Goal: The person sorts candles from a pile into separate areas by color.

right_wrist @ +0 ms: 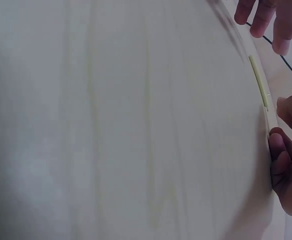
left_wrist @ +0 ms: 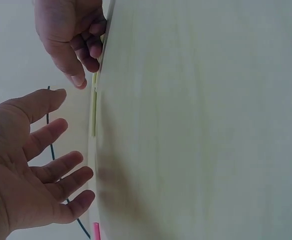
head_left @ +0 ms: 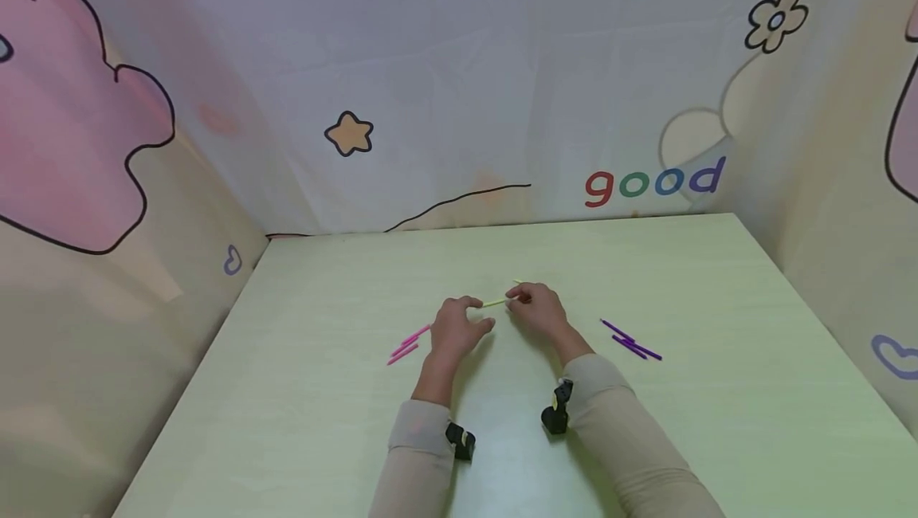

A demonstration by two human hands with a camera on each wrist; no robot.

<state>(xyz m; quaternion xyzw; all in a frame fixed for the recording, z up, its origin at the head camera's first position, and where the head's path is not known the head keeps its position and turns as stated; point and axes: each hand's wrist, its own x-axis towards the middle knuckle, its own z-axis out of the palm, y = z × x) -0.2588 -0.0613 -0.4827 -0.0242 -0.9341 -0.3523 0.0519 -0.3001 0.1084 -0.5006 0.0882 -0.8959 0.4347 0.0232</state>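
Note:
A thin yellow-green stick (head_left: 494, 304) lies flat on the table between my two hands. Beside its left end is my left hand (head_left: 459, 330), its fingers spread and thumb held apart, with nothing in its grasp; the left wrist view shows this left hand (left_wrist: 43, 165) palm-on. My right hand (head_left: 536, 309) hovers at the stick's right end, thumb and forefinger parted and the other fingers bent under. In the right wrist view a gap shows between that hand's thumb and forefinger, near the stick (right_wrist: 258, 82). Another yellow-green stick (head_left: 517, 281) peeks out beyond the right hand, mostly hidden.
Several pink sticks (head_left: 404, 349) lie slanted left of my left hand. To the right of my right hand is a group of purple sticks (head_left: 631, 340). The pale table (head_left: 301, 438) meets a printed cloth backdrop (head_left: 430, 88) along its far edge.

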